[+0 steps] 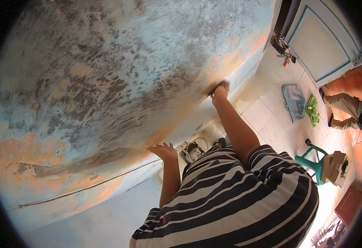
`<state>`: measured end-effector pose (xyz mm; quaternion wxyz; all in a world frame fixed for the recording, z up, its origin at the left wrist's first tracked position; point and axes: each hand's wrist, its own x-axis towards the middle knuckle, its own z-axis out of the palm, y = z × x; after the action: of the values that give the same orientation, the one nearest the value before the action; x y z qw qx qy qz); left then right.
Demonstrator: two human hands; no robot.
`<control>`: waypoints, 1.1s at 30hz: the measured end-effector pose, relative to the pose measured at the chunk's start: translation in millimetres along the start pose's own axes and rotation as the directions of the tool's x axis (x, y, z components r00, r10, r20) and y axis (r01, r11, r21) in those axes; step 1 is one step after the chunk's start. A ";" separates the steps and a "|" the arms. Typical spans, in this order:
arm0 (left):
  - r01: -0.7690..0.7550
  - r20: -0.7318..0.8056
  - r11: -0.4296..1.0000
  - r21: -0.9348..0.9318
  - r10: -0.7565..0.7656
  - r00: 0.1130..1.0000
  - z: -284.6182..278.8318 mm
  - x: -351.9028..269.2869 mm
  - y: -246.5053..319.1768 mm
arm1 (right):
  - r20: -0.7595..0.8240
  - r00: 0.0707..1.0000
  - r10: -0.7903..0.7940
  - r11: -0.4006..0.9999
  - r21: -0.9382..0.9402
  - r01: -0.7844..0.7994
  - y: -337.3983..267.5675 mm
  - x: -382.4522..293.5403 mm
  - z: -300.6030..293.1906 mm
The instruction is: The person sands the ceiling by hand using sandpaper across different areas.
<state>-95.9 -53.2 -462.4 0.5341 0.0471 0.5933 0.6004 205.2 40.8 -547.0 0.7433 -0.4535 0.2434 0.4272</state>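
A plaster wall [131, 62] with worn blue paint, dark blotches and orange patches fills the left and middle of the head view. My right hand [220, 89] is against the wall's lower part, its fingers bent around a thin dark thing, blurred and mostly hidden, whose kind I cannot tell. My left hand [165, 152] rests on the wall lower down in the picture, fingers spread, holding nothing. Below it a thin cable [97, 185] runs along the wall.
Beside my body lies an open box with cables [193, 152]. On the tiled floor are a blue plastic item [293, 102], a green cloth or bag [312, 110] and a green plastic stool [312, 166] by a cardboard box [336, 169]. Another person's legs [343, 105] show at right, near a door [320, 40].
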 end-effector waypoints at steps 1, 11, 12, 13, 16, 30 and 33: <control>0.012 -0.005 1.000 -0.003 -0.012 1.000 -2.4 1.3 -2.0 | -0.083 0.952 0.295 0.935 -0.180 -0.305 3.9 5.3 -8.4; 0.051 0.050 0.998 0.042 -0.053 0.997 18.6 12.2 -21.8 | 0.141 0.824 -0.549 0.827 -0.047 0.560 -117.8 33.5 52.7; 0.054 0.041 0.998 0.033 -0.056 0.998 29.3 7.5 -27.5 | 0.171 0.708 -0.685 0.707 -0.076 0.703 -121.6 41.6 54.1; 0.056 0.022 0.998 0.030 -0.057 0.998 41.4 1.8 -35.3 | 0.214 0.677 -0.704 0.678 -0.081 0.731 -121.5 50.8 49.6; 0.057 0.023 0.998 -0.003 -0.057 0.998 87.0 -20.2 -61.5 | 0.021 0.933 -0.360 0.928 -0.100 0.360 -122.2 85.8 30.1; -0.012 0.073 1.000 0.011 0.011 0.997 241.9 -87.1 -138.3 | 0.144 0.874 -0.465 0.593 -0.682 0.428 -329.8 163.1 68.3; -0.013 0.068 1.000 0.008 0.012 0.998 260.8 -93.7 -156.0 | 0.077 0.970 -0.230 0.814 -0.531 0.235 -305.9 180.8 36.8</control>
<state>215.3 11.3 -451.2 0.5499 0.0733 0.5771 0.5993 559.5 79.9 -522.6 0.6345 -0.6674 0.0538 0.3861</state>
